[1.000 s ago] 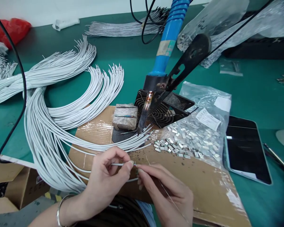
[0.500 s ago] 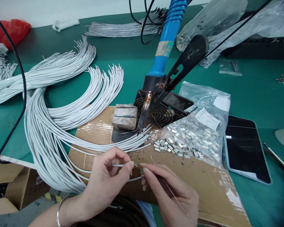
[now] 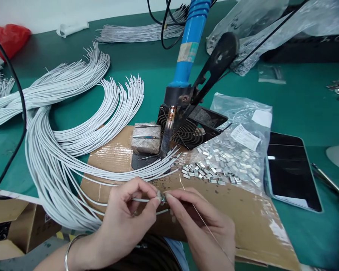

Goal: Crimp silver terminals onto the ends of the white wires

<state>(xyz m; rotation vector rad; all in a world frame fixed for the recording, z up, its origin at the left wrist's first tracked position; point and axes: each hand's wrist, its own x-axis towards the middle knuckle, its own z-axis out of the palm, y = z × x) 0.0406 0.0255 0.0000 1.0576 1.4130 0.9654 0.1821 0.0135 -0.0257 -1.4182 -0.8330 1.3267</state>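
My left hand (image 3: pixel 127 222) pinches the end of a white cable (image 3: pixel 140 200) between thumb and fingertips. My right hand (image 3: pixel 205 224) grips a small metal connector (image 3: pixel 163 199), which meets the cable end where the fingertips of both hands come together. A thin solder wire (image 3: pixel 181 182) also runs through the right hand, its free tip sticking up past the fingers. Fingertips hide most of the joint. Just beyond the hands, a blue-handled soldering iron (image 3: pixel 190 41) is held in a black stand, tip down over several white cable ends.
Bundles of white cables (image 3: pixel 45 158) spread over the left side. Loose metal connectors (image 3: pixel 205 171) lie on the cardboard (image 3: pixel 251 226) beside a clear plastic bag (image 3: pixel 231 105). A small fan (image 3: pixel 186 131), a brown block (image 3: pixel 147 145) and a phone (image 3: pixel 292 169) are close by.
My right hand has brought the connector leftward against the cable end in my left hand. A gap showed between them before. The whole view has shifted slightly.
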